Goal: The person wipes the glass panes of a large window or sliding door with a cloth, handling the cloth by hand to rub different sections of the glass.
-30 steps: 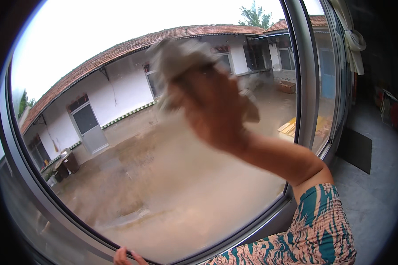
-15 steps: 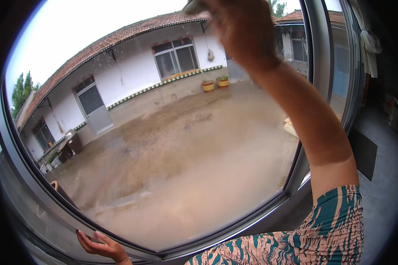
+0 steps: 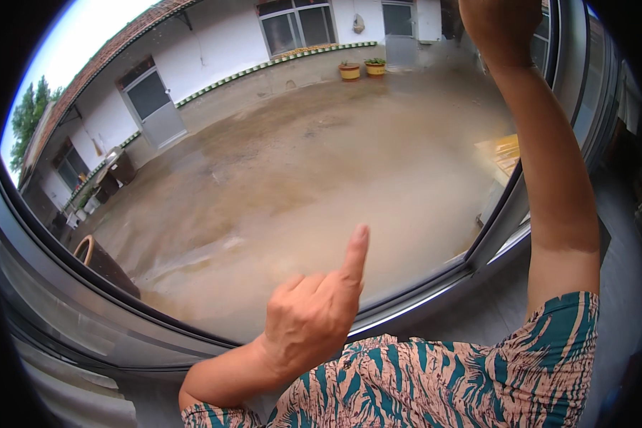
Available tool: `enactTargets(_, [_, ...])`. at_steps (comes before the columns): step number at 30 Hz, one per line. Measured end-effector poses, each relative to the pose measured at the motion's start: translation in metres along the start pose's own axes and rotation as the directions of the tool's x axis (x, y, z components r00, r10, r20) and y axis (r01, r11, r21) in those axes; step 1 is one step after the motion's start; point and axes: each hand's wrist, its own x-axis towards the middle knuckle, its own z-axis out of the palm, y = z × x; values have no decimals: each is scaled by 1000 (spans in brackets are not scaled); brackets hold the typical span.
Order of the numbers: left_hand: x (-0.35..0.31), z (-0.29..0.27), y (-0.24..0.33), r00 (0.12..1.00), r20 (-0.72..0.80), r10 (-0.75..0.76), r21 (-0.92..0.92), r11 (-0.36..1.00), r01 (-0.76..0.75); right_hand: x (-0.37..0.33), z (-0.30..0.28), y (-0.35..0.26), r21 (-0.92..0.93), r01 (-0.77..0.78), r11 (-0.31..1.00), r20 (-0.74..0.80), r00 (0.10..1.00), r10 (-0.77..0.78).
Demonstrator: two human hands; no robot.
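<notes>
A large window pane [image 3: 264, 214] in a grey metal frame [image 3: 471, 274] fills most of the view. My right arm is raised along its right side. At the top edge is my right hand [image 3: 503, 32], its fingers cut off by the picture's edge, so whatever it holds is hidden. My left hand [image 3: 310, 314] is in front of the lower pane with its back toward me. One finger points up and the others are curled; nothing shows in it. Whether that fingertip touches the glass, I cannot tell.
Beyond the glass lies a courtyard with a white, tile-roofed building [image 3: 221, 50]. Two yellow flowerpots [image 3: 349, 71] stand by its wall. A dark container [image 3: 107, 267] is just outside at the lower left. Grey floor [image 3: 624, 285] runs along the right.
My left hand has come up from the lower left to the middle, its fingers curling except one. My right hand has moved right; the grey thing seen at it earlier is out of view.
</notes>
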Motion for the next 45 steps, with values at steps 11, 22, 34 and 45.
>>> enactTargets(11, [23,7,-32,982,189,16,561,819,-122,18,-9,-50,499,-601,624,348,799,491])
enactTargets(22, [-17,-26,-24,996,72,-60,8,998,60,-5,-5,-32,190,-303,934,128,951,283])
enactTargets(34, [-3,-43,-51,554,406,-727,-914,-333,233,-64,-79,-96,40,-406,913,605,737,301])
enactTargets(45, [-4,-53,-44,649,396,-650,-918,-293,268,-54,-131,-168,395,-598,698,796,602,66])
